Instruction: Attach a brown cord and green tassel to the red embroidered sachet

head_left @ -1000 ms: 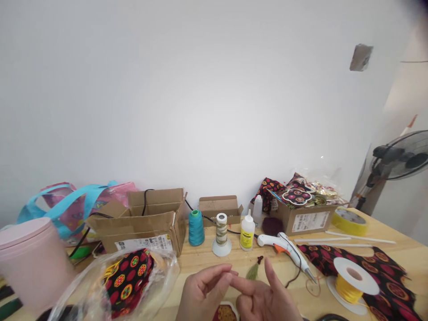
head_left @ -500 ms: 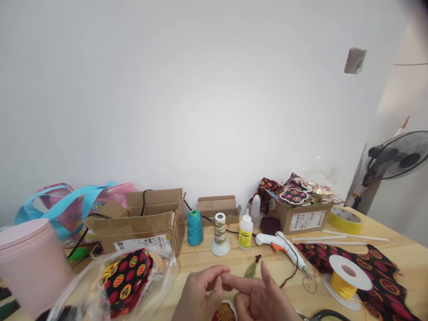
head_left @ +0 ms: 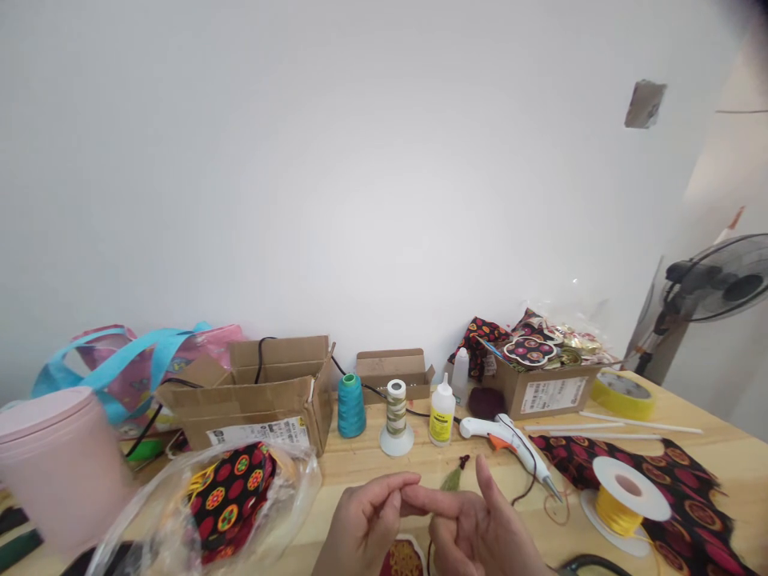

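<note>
Low over the table's near middle, my left hand (head_left: 366, 516) has thumb and fingers pinched together at the tip of my right index finger. Whatever may lie in that pinch is hidden. My right hand (head_left: 480, 524) is turned palm inward, with index finger stretched out, thumb raised apart and the lower fingers curled. Beneath the hands lies a dark red patch with gold embroidery (head_left: 403, 558), partly covered. A dark cord shows beside it, under my right hand. Just behind my fingers lies a green tassel (head_left: 452, 478) with a dark red top.
Behind stand a teal thread cone (head_left: 351, 406), a variegated thread cone (head_left: 397, 416) and a glue bottle (head_left: 442, 412). To the right lie a glue gun (head_left: 510, 440), a yellow cord spool (head_left: 627, 492), patterned fabric (head_left: 690, 512) and black handles (head_left: 594, 565). Left are a bagged fabric piece (head_left: 231, 504) and cardboard box (head_left: 252, 404).
Both hands have shifted slightly right, still joined at the fingertips. More of the red patch shows beneath them. The whole view has moved a little.
</note>
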